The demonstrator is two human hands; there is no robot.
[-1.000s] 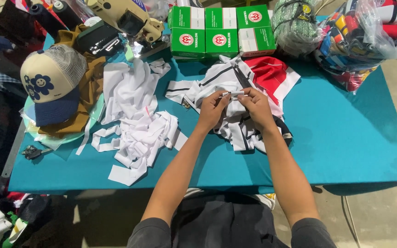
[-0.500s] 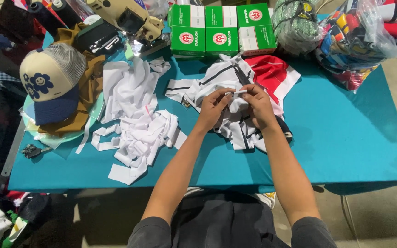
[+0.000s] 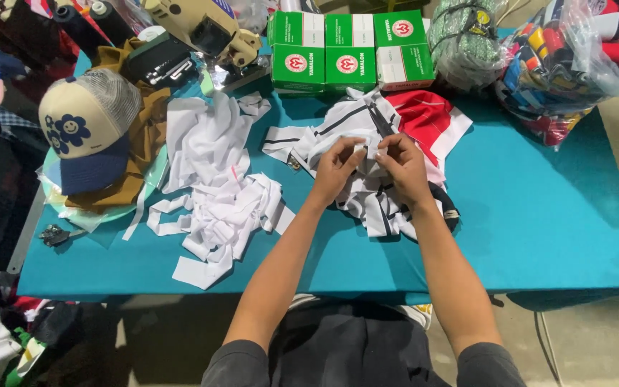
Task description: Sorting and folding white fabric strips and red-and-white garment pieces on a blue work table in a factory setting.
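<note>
Both my hands meet over a heap of white fabric pieces with black stripes (image 3: pixel 367 201) in the middle of the teal table (image 3: pixel 539 215). My left hand (image 3: pixel 334 168) pinches a small white piece of that fabric. My right hand (image 3: pixel 401 163) grips the same piece from the other side, fingers closed. A dark pointed tool (image 3: pixel 380 122), maybe scissors, sticks up just beyond my fingers. A red and white cloth (image 3: pixel 428 118) lies behind the heap.
A pile of white fabric strips (image 3: pixel 216 193) lies at left. A cream and navy cap (image 3: pixel 84 129) sits on brown cloth at far left. Green boxes (image 3: pixel 349 50) stand at the back, with a beige machine (image 3: pixel 195 25) and bags of colourful goods (image 3: pixel 560 64).
My hands have stayed over the striped heap. The fingers have shifted slightly on the small white piece.
</note>
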